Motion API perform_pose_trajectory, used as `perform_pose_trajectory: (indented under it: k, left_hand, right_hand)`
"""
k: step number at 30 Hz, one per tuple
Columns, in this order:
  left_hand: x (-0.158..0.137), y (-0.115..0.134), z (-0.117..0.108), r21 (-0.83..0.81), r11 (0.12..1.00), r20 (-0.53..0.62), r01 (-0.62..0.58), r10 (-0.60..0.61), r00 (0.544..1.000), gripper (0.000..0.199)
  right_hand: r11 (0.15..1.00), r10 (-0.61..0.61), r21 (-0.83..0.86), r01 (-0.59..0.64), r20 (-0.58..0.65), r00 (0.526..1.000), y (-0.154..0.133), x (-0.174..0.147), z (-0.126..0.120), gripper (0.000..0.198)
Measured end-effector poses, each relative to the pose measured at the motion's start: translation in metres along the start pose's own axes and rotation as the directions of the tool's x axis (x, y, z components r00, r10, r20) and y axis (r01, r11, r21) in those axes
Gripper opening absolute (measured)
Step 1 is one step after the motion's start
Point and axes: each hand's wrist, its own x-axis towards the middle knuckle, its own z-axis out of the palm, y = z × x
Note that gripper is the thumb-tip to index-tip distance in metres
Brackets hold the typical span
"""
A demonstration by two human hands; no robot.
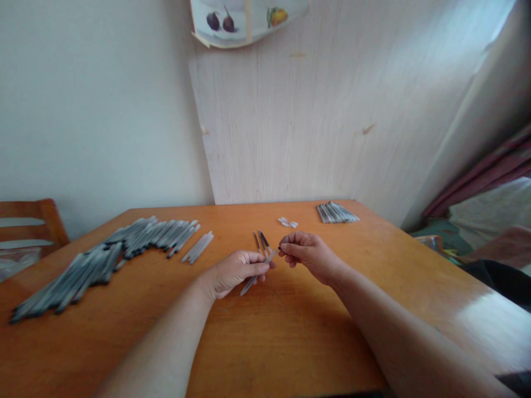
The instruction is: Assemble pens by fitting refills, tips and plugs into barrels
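My left hand [240, 271] is closed around a translucent pen barrel [249, 284], which slants up to the right over the table. Close to the barrel's upper end, my right hand [305, 251] pinches a small black piece [279, 247], too small to make out exactly. Just beyond my left hand lie a few thin dark pen refills [262, 239], partly hidden by the fingers. Several loose translucent barrels [198, 247] lie side by side to the left of that hand. Small clear pieces, perhaps pen caps [287, 222], rest behind my right hand.
Many pens with dark ends [89, 271] spread in overlapping piles across the left of the wooden table [249, 354]. A neat row of pens [337, 212] lies at the back right. A wooden chair [50, 224] stands at the left, and a wall rises behind the table.
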Motion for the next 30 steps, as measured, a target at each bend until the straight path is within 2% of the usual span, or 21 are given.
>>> perform_pose_trajectory:
  k: [30]
  left_hand:
    - [-0.0020, 0.0020, 0.0022, 0.027, 1.000, 0.019, 0.002, -0.002, 1.000, 0.037]
  right_hand:
    - [0.998, 0.041, -0.041, -0.040, 0.038, 0.998, -0.0029, -0.0020, 0.0004, 0.022]
